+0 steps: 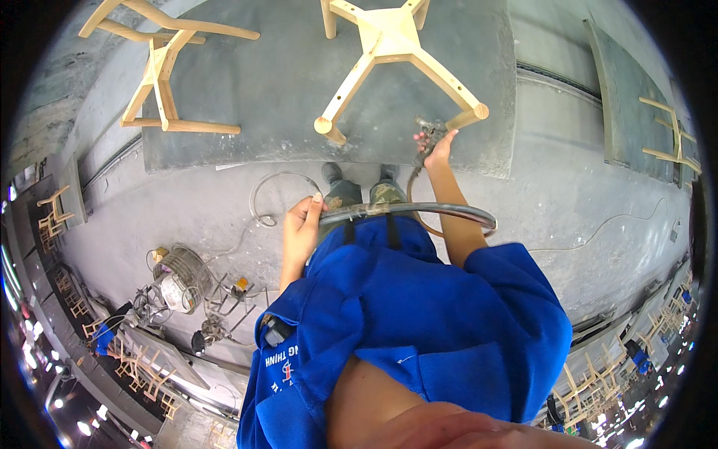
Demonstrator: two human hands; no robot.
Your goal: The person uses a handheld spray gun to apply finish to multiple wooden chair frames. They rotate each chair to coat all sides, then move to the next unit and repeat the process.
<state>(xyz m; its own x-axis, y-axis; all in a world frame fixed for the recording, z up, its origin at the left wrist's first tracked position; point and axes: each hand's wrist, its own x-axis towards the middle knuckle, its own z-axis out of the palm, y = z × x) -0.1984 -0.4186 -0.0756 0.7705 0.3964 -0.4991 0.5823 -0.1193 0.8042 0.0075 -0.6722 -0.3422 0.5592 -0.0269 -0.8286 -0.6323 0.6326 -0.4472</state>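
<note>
My right hand [441,152] is closed around a dark spray gun [428,129], held close to one leg end of a pale wooden chair frame [388,36]. The gun's nozzle end points toward that frame, though its details are small. My left hand [301,227] grips a dark hose [411,208] at waist height, with the thumb lying along it. From there the hose runs across my body to the right, loops beside my right forearm and leads toward the gun. The frame stands on a grey work surface [254,97], its legs spread out.
A second wooden frame [161,82] lies on the surface's left side. Behind me on the left stand a metal pot [177,288] and a coiled hose [183,262] on the floor. More frames [675,133] stand on a panel at far right. A thin hose [613,221] trails over the floor.
</note>
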